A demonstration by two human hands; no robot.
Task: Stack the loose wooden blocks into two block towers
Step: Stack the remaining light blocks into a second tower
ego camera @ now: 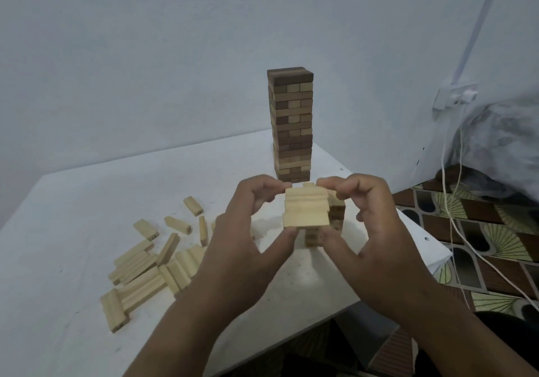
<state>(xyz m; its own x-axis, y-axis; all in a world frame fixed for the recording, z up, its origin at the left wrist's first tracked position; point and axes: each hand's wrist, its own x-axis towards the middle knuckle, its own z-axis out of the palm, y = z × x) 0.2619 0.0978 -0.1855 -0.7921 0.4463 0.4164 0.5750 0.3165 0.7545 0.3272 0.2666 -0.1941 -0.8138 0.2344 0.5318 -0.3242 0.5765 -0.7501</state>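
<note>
Your left hand [245, 248] and right hand [376, 239] meet in front of you, both gripping one group of pale blocks [305, 211] laid side by side. On each hand the curled fingers [264, 185] pinch the far edge of the group and the thumb presses the near edge, so the group is held between all of them, lifted off the tabletop [73, 201]. Just behind and below your fingers stands the short tower [337, 219], partly hidden by the held blocks. Farther beyond your fingertips rises the tall tower [291, 125] of mixed brown and tan blocks. Left of your left-hand fingers, the loose blocks [151, 262] lie scattered in a heap on the tabletop, some overlapping.
</note>
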